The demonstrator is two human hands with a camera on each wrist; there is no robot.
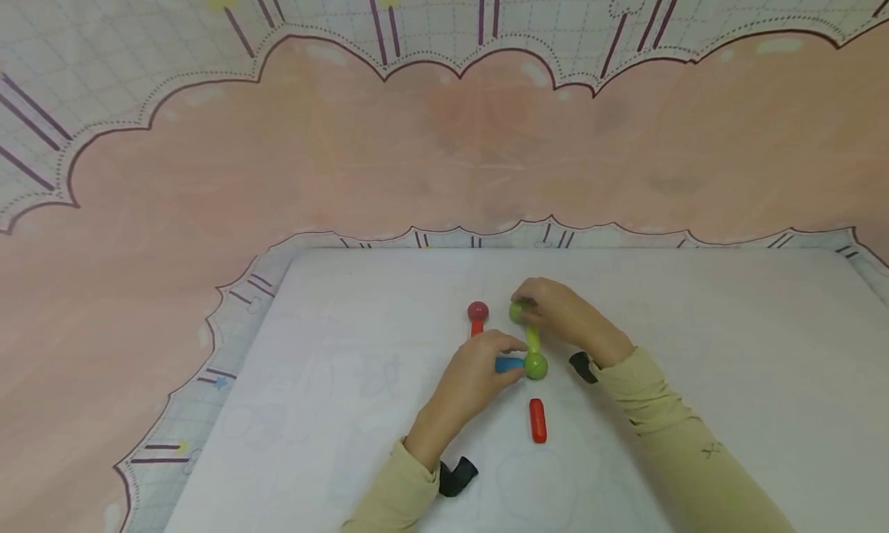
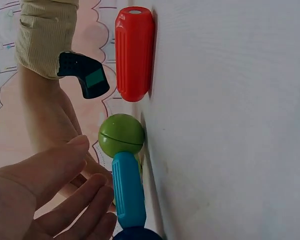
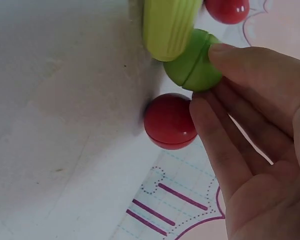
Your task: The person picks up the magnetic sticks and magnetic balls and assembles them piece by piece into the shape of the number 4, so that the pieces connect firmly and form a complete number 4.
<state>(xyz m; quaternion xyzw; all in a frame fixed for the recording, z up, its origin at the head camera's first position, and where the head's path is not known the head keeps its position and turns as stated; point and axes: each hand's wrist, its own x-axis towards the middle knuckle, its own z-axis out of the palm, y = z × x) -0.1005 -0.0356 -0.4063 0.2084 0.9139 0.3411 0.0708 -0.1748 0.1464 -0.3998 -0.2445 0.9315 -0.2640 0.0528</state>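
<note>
My right hand [image 1: 564, 315] pinches a green ball [image 3: 192, 62] between thumb and fingers at the far end of a yellow-green rod [image 1: 532, 339]. At that rod's near end sits another green ball [image 1: 535, 366], which a blue rod [image 2: 129, 187] also meets from the left. My left hand [image 1: 467, 377] is beside the blue rod, its thumb and fingers spread apart; in the left wrist view they stand clear of the near green ball. Partly hidden behind the left hand, a red rod [image 1: 476, 328] carries a red ball [image 1: 478, 312]. A dark blue ball [image 2: 137, 234] shows at the blue rod's other end.
A loose red rod [image 1: 538, 421] lies on the white tabletop [image 1: 333, 409], nearer than the joined pieces. In the right wrist view a red ball [image 3: 170, 121] sits beyond the fingers, and another red ball [image 3: 228, 9] appears at the top edge.
</note>
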